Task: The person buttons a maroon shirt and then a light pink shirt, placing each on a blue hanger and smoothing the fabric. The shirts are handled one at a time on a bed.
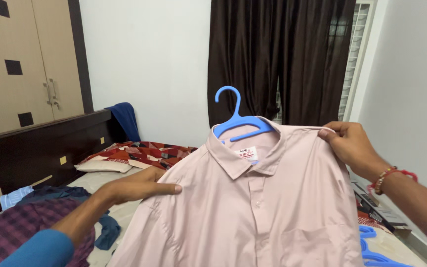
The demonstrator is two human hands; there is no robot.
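Pink shirt (pixel 253 207) hangs up front on a blue hanger (pixel 238 121), over the bed (pixel 119 212). Left hand (pixel 144 185) pinches one shoulder, right hand (pixel 349 143) grips the other. Seating both shoulders evenly on the hanger would look best. No containers show; more hangers (pixel 376 249) lie lower right.

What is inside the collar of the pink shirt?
A blue hanger sits inside the pink shirt; its hook and upper arms show above the collar. The fabric covers its lower part.
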